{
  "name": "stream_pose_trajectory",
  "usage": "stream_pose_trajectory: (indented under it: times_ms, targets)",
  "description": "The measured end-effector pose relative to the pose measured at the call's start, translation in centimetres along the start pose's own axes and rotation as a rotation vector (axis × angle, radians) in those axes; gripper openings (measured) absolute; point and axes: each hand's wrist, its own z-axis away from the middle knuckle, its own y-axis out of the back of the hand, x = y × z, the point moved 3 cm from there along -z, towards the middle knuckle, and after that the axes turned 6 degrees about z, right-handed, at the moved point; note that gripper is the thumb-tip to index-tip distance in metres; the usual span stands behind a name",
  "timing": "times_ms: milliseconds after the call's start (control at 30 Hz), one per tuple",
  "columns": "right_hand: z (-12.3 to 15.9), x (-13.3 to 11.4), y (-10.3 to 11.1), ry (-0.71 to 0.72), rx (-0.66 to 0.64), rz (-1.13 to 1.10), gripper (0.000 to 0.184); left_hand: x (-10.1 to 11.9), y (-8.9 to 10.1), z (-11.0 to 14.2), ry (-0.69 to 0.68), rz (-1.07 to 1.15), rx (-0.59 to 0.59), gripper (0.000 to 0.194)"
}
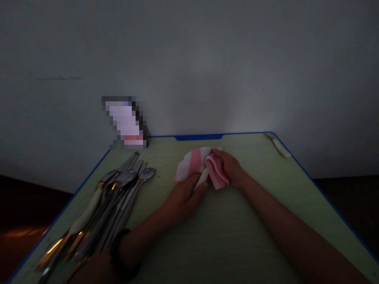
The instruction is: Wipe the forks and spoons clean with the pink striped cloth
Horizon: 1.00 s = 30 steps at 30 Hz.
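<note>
1. Centre of the bench (237, 240), left hand (184, 199) grips a pale handle (201, 178), right hand (232, 167) clamps striped cloth (195, 162); any hidden sharp edge could cut through.
2. Left side, forearm (148, 228) crowds piled cutlery (114, 201); one bump could scatter it.

Left hand (188, 197) and right hand (229, 167) close together, both with fingers curled

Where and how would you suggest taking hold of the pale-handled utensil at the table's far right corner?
I would pinch the thick middle of its pale handle across its width, coming from above on the near side. The handle points toward the person and to the right, while the slim metal end lies farther off.
</note>
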Motion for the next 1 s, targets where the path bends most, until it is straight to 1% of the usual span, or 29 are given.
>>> stream_pose_trajectory:
  times_ms: [133, 233, 333, 467, 633, 733, 867, 1000]
  targets:
    - [0.0, 0.0, 0.0, -0.031, 0.041, -0.054, 0.023, 0.0, 0.0, 0.0, -0.009, 0.007, -0.009, 0.031]
    - [0.1, -0.1, -0.1, -0.084, 0.035, -0.126, 0.021, 0.0, 0.0, 0.0, -0.015, -0.019, -0.008, 0.03]
    - [0.3, -0.4, -0.3, -0.133, 0.005, -0.225, 0.018, 0.1, -0.1, 0.0, -0.019, -0.073, -0.02, 0.029]
    - [0.5, -0.6, -0.5, -0.181, -0.067, -0.31, 0.015, 0.0, -0.3, -0.1, -0.01, -0.113, -0.037, 0.031]
    - [0.5, -0.7, -0.6, -0.19, -0.096, -0.355, 0.014, 0.0, -0.2, 0.0, -0.006, -0.12, -0.036, 0.03]
    - [0.5, -0.9, -0.7, -0.202, -0.127, -0.387, 0.016, 0.1, -0.2, 0.0, -0.011, -0.111, -0.038, 0.031]
    - [0.8, -1.2, -0.9, -0.201, -0.177, -0.36, 0.021, 0.2, -0.2, 0.0, -0.023, -0.086, -0.037, 0.033]
    - [0.9, -1.2, -1.0, -0.187, -0.221, -0.336, 0.025, 0.1, -0.1, 0.0, -0.006, -0.05, -0.019, 0.034]
